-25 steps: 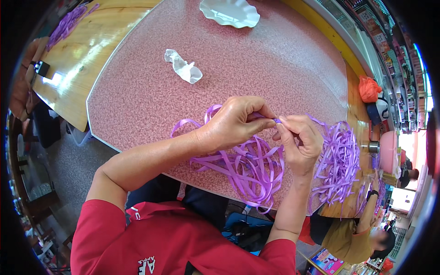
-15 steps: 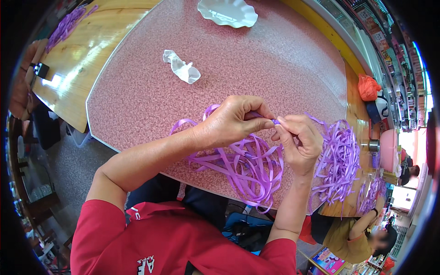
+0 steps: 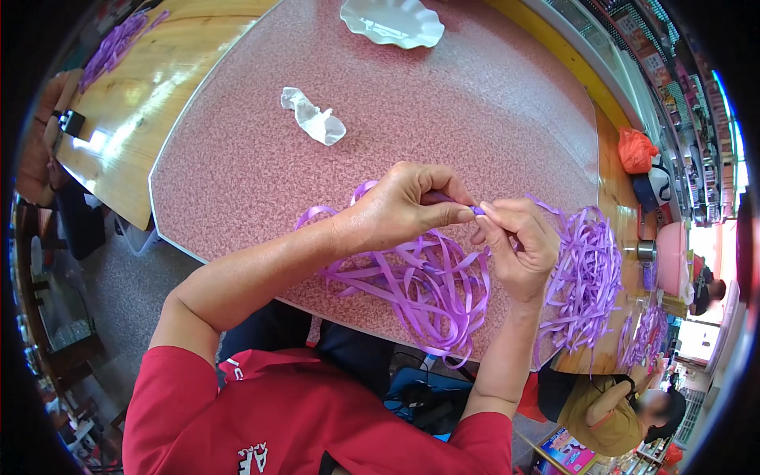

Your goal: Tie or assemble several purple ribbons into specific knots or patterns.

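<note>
Between my two hands a short stretch of purple ribbon [image 3: 477, 210] is pinched, with the fingertips almost meeting. My left hand [image 3: 408, 207] is closed on it with thumb and forefinger. From the other side my right hand [image 3: 518, 244] grips the same spot, thumb against curled fingers. Below and between the hands lies a loose tangle of purple ribbons [image 3: 439, 285] on the pink speckled tabletop [image 3: 237, 166], partly hanging over the near edge. Just right of my right forearm is a larger heap of purple ribbons [image 3: 586, 277].
A crumpled white wrapper [image 3: 313, 116] and a white scalloped dish [image 3: 393, 22] lie farther up the table. An orange plastic bag [image 3: 636, 150] and a pink tub [image 3: 671, 260] stand on the right. People sit at the left and lower right, with more ribbons near each.
My hands keep nearly the same pinch on the ribbon, with barely any shift. The co-worker at the lower right has moved an arm.
</note>
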Tool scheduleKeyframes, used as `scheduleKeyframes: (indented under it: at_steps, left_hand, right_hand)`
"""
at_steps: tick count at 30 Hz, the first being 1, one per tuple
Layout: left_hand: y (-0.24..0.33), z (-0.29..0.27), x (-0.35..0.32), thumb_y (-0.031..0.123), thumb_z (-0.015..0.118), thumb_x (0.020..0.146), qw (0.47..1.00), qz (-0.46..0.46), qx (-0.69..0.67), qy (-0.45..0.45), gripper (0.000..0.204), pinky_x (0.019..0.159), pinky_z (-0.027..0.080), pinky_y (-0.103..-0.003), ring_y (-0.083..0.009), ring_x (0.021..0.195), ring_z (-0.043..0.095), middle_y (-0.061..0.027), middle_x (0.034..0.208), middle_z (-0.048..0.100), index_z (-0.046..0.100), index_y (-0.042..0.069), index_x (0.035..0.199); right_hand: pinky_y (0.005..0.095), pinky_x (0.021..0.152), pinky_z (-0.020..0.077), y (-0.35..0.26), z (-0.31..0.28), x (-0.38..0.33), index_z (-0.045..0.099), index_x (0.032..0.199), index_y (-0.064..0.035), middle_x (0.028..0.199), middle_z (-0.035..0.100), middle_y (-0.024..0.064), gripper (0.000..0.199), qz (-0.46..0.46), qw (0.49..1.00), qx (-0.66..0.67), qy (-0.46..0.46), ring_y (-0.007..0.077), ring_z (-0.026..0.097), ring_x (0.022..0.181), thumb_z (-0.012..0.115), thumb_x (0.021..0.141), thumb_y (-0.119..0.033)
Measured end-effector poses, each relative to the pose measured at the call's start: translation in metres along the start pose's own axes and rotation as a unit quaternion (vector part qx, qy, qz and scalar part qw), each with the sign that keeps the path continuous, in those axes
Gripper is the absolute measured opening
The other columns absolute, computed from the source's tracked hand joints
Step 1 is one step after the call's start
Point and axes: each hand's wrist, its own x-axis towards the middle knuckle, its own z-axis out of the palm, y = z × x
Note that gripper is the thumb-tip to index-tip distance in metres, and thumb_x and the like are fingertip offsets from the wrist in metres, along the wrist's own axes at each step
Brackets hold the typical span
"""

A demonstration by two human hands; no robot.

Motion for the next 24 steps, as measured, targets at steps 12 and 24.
scheduleKeyframes:
  at_steps: [12,24]
  left_hand:
    - [-0.004,-0.004,0.003,0.009,0.071,0.093,1.000,-0.004,-0.011,-0.018,0.015,0.082,0.053,-0.023,-0.0071,0.093,0.064,-0.0025,0.097,0.069,0.067,-0.001,0.104]
    - [-0.005,-0.015,0.007,0.015,0.073,0.092,0.998,-0.040,-0.005,-0.047,0.018,0.079,0.051,-0.023,-0.0070,0.088,0.062,-0.0006,0.093,0.068,0.067,0.001,0.102]
  right_hand:
    - [0.0241,0.055,0.0549,0.004,-0.002,-0.004,0.070,0.100,0.0033,0.092,0.066,0.0133,0.017,-0.056,0.996,-0.069,-0.032,0.0151,0.068,0.066,0.070,0.084,0.011]
    - [0.0252,0.056,0.0560,0.016,0.007,-0.004,0.069,0.099,0.0031,0.092,0.067,0.0129,0.016,-0.051,0.998,-0.010,-0.019,0.0149,0.068,0.067,0.069,0.085,0.011]
